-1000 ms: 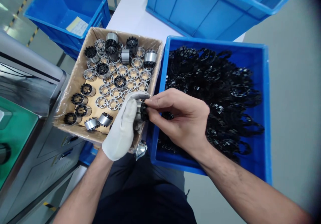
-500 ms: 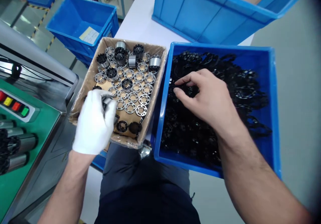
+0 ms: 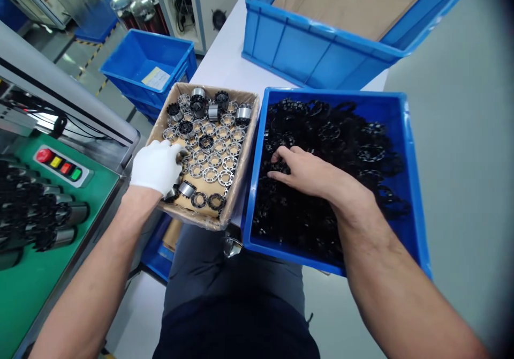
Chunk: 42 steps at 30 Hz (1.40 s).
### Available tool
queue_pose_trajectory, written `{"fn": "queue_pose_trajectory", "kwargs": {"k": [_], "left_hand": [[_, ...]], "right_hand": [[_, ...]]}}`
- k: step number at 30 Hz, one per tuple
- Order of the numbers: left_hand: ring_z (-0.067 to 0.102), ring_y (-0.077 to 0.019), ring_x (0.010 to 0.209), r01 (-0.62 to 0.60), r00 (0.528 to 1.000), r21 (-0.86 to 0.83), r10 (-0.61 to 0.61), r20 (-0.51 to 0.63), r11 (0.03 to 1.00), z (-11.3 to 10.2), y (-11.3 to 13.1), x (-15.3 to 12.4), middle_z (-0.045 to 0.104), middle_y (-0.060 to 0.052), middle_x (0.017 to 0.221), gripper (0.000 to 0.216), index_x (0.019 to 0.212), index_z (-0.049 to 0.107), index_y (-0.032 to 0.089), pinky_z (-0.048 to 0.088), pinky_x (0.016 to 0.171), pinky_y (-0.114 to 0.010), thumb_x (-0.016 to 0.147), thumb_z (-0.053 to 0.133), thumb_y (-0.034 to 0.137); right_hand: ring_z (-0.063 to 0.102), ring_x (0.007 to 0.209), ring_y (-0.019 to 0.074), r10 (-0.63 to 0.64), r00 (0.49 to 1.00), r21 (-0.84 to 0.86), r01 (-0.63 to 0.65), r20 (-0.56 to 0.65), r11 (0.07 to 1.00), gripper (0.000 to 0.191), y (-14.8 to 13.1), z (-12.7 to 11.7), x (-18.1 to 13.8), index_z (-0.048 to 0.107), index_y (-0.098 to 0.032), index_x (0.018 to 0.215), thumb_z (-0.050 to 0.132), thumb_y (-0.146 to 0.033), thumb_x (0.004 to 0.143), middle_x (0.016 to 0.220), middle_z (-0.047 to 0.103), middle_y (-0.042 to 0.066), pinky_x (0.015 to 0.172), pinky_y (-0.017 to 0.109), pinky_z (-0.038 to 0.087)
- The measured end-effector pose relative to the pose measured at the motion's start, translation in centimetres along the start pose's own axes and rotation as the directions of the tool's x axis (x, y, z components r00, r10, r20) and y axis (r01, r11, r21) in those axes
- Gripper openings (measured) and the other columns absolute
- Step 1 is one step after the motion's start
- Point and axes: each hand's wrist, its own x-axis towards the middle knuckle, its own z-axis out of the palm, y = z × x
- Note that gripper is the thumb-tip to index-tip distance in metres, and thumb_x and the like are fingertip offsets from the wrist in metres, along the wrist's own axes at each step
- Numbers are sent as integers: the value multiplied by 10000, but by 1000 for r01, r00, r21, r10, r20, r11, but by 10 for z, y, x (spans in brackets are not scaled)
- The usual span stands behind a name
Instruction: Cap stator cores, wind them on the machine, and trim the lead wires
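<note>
White tabletop (image 3: 225, 64) lies behind the cardboard box (image 3: 201, 219) at eleven o'clock, where silver metal cylinders (image 3: 243, 113) are some black-capped, many seemingly bare, with white-gloved left hand's (image 3: 156, 167) grip unclear, right hand's (image 3: 307, 171) fingers apart over black plastic rings (image 3: 329, 131) at one o'clock.

Two hands (image 3: 307, 172), one carton (image 3: 193, 218), four buttons (image 3: 56, 162); black rings (image 3: 295, 209) uncountable
</note>
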Motion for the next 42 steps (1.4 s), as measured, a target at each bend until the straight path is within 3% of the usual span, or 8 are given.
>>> {"fn": "queue_pose_trajectory", "kwargs": {"k": [6, 11, 19, 28, 32, 37, 40, 42], "left_hand": [[799, -404, 1214, -20, 994, 28, 16, 109, 999, -10, 4, 20, 860, -164, 1208, 388, 1272, 872, 241, 578, 906, -433, 970, 632, 205], [809, -396, 1219, 10, 996, 23, -12, 89, 1000, -12, -2, 14, 861, -154, 1256, 410, 1319, 857, 266, 572, 873, -425, 1002, 598, 248], [835, -360, 1129, 58, 993, -27, -55, 105, 998, -9, -4, 12, 872, -109, 1244, 370, 1246, 882, 309, 569, 816, -400, 1013, 594, 297], [833, -354, 1207, 56, 996, -124, -47, 71, 991, -8, 0, -1, 869, -99, 1366, 450, 1422, 834, 321, 614, 947, -409, 1051, 583, 281], [808, -321, 1268, 22, 997, -326, -43, -60, 945, -12, -14, -60, 828, -76, 1454, 470, 1517, 782, 323, 623, 1049, -405, 1114, 553, 398], [811, -283, 1268, 24, 976, -720, -172, -134, 694, 4, -39, -187, 848, -27, 1408, 413, 1368, 840, 327, 611, 1152, -378, 1078, 627, 531], [808, -305, 1291, 204, 895, -772, -434, -102, 602, 31, -53, -278, 852, -22, 1394, 396, 1287, 847, 325, 603, 1194, -393, 1050, 655, 577], [802, -328, 1288, 351, 769, -755, -631, -105, 554, 51, -66, -338, 851, -34, 1371, 396, 1248, 832, 325, 612, 1180, -419, 1043, 642, 604]], "right_hand": [[818, 1166, 317, 10, 1000, -16, -11, -20, 1000, 276, -1, -6, -2, 726, -211, 1395, 628, -200, 1137, 1312, 848, 141, 957, 371, 571], [834, 1117, 331, 58, 992, 1, -59, -111, 998, 328, -1, -15, -4, 731, -224, 1447, 564, -281, 1170, 1260, 880, 137, 905, 386, 563], [835, 1094, 302, 59, 986, 18, -57, -156, 998, 342, -2, -9, -1, 816, -290, 1400, 683, -299, 1085, 1200, 903, 70, 887, 359, 566], [837, 1029, 330, 157, 960, 41, -151, -233, 988, 316, 2, -7, 1, 861, -263, 1265, 676, -358, 1028, 1126, 899, 98, 829, 384, 561], [841, 1020, 297, 128, 963, 38, -123, -238, 992, 264, 7, -3, 5, 875, -256, 1187, 704, -344, 1007, 1128, 906, 87, 829, 357, 561], [850, 1022, 293, 55, 962, 51, -44, -266, 998, 325, 9, 3, 6, 862, -248, 1274, 761, -399, 1005, 1160, 909, 91, 832, 353, 596], [853, 1124, 333, -18, 955, 62, 38, -296, 997, 367, 9, 6, 8, 854, -215, 1285, 784, -433, 999, 1273, 894, 140, 937, 409, 644], [852, 1145, 382, -46, 948, 71, 71, -316, 995, 401, 8, 9, 10, 850, -189, 1274, 771, -460, 990, 1292, 882, 183, 979, 476, 661]]}}
